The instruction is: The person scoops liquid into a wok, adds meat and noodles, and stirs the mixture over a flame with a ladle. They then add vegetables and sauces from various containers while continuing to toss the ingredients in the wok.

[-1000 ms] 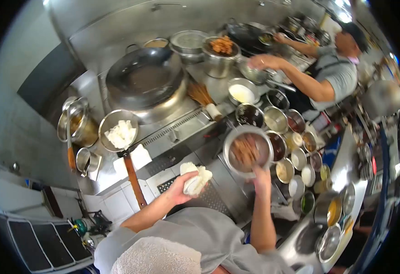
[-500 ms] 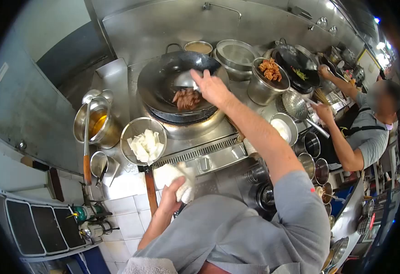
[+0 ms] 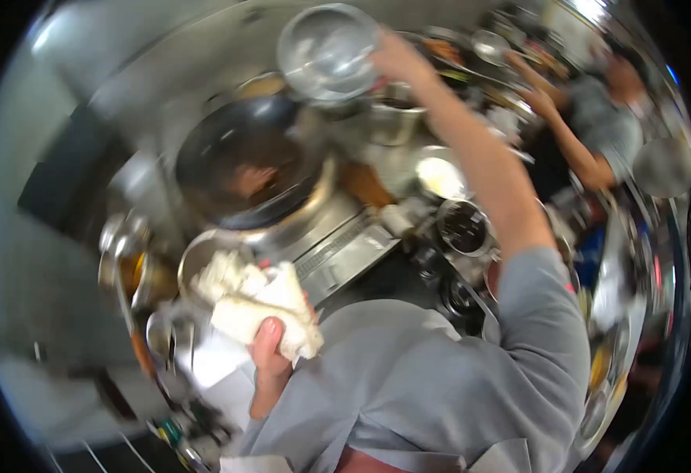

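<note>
My left hand [image 3: 269,347] is closed around a folded white cloth [image 3: 255,319], low and close in front of my body. Just beyond the cloth is a round strainer [image 3: 190,264] holding white pieces of food [image 3: 223,272]. My right hand [image 3: 401,59], arm stretched forward, grips the right rim of a round, shiny metal bowl [image 3: 330,51]. That bowl is blurred and partly overlaps the area behind the wok. Left of my right arm, the black wok [image 3: 203,162] sits on the burner with browned pieces of meat [image 3: 255,180] in it.
A metal pot [image 3: 156,276] of orange liquid stands left. Right of the stove are a metal pot [image 3: 397,122], a bowl with something white [image 3: 440,175] and a container with dark contents [image 3: 464,227]. A co-worker [image 3: 606,118] works at the far right.
My right hand has left the wok, moved up and right, and now grips the metal bowl. My left hand still holds the cloth. The camera view has turned and blurred.
</note>
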The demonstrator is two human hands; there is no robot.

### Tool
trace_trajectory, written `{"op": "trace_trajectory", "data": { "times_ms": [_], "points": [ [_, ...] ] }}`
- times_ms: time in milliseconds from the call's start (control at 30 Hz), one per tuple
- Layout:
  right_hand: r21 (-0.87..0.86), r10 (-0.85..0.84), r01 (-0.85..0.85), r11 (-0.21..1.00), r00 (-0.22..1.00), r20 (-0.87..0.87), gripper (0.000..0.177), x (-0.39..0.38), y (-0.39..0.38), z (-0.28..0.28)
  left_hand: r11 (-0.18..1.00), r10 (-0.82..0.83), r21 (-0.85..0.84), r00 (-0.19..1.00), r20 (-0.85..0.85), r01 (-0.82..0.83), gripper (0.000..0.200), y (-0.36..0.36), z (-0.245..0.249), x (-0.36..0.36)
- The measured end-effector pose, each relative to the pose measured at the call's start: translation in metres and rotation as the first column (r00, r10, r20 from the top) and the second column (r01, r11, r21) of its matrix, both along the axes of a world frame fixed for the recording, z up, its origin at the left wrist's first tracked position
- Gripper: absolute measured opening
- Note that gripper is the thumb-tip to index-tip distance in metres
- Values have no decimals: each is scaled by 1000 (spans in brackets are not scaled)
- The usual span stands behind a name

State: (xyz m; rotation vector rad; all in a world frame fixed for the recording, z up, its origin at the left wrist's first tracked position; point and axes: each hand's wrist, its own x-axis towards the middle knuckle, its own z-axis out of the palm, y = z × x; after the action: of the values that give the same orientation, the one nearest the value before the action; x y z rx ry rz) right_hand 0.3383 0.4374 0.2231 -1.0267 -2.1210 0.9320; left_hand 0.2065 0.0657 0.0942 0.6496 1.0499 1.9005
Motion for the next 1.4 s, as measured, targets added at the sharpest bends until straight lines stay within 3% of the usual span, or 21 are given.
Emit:
{"op": "trace_trajectory", "data": {
  "times_ms": [100, 133, 167, 200, 233, 300, 367, 467, 533, 567, 633, 733, 833, 900, 933, 967, 1033, 1133, 1200, 1267, 1400],
  "points": [
    [-347, -156, -45, 937, 835, -528, 33, 57, -33, -112, 965, -216, -115, 965, 146, 234, 59, 25, -13, 26],
    [-206, -32, -258, 944, 549, -835, 30, 62, -55, -158, 933, -289, -169, 942, 173, 317, 56, 35, -11, 36],
    [-407, -286, -7, 913, 700, -654, 25, 70, -64, -202, 891, -375, -165, 892, 253, 422, 55, 46, -15, 43],
    [-495, -281, -289, 819, 551, -786, 22, 98, -101, -225, 842, -439, -172, 834, 335, 512, 54, 57, -22, 51],
    [-566, -391, 129, 814, 843, -370, 19, 132, -155, -204, 802, -499, -170, 799, 335, 572, 53, 62, -24, 60],
    [-623, -471, 153, 767, 793, -386, 45, 206, -245, -233, 747, -595, -214, 777, 204, 629, 49, 71, -39, 63],
    [-604, -701, 540, 585, 711, -43, 51, 296, -343, -285, 750, -646, -241, 760, -71, 615, 47, 90, -76, 51],
    [-623, -947, 774, 114, 274, 167, 41, 385, -521, -309, 817, -571, -205, 711, -410, 539, 48, 97, -110, 64],
    [-848, -912, 469, -248, -407, 42, 22, 403, -605, -327, 853, -493, -188, 632, -598, 487, 48, 92, -103, 93],
    [-907, -769, 382, -174, -629, -117, 18, 407, -629, -342, 896, -361, -105, 571, -737, 432, 46, 86, -101, 114],
    [-953, -430, 302, -24, -864, -263, 10, 419, -659, -344, 642, -764, -208, 636, -104, 738, 45, 68, -46, 180],
    [-925, -212, 326, -195, -935, -285, 22, 448, -663, -342, 144, -846, 111, 64, 530, 983, 49, 61, -51, 223],
    [-933, -547, 361, 12, -778, -308, 35, 428, -654, -282, 269, -861, -192, 325, 392, 944, 50, 30, -60, 233],
    [-842, -976, 539, 15, -175, -130, 45, 411, -647, -324, 421, -757, -312, 519, 396, 852, 50, 5, -57, 235],
    [-802, -992, 588, 103, -2, -130, 55, 396, -629, -346, 329, -819, -176, 373, 436, 928, 50, 2, -73, 221],
    [-830, -965, 548, 104, 257, 49, 66, 389, -608, -354, 410, -695, -312, 515, 501, 857, 50, -10, -87, 209],
    [-843, -810, 492, 216, 573, 127, 66, 374, -548, -387, 333, -794, -121, 347, 499, 935, 59, -30, -94, 198],
    [-625, -351, 305, 718, 935, 54, 57, 304, -414, -357, 388, -850, 130, 299, 434, 912, 77, -71, -57, 158],
    [-431, 98, -213, 877, 957, -273, 54, 217, -346, -350, 571, -797, 174, 491, 352, 802, 92, -113, -26, 114],
    [-244, 430, -442, 863, 897, -103, 48, 98, -314, -287, 744, -659, 157, 678, 326, 649, 107, -151, -17, 84],
    [-473, 669, -768, 432, 624, -404, 32, -156, -343, -222, 959, -202, 250, 939, 279, 132, 93, -221, -11, 41]
  ]
}}
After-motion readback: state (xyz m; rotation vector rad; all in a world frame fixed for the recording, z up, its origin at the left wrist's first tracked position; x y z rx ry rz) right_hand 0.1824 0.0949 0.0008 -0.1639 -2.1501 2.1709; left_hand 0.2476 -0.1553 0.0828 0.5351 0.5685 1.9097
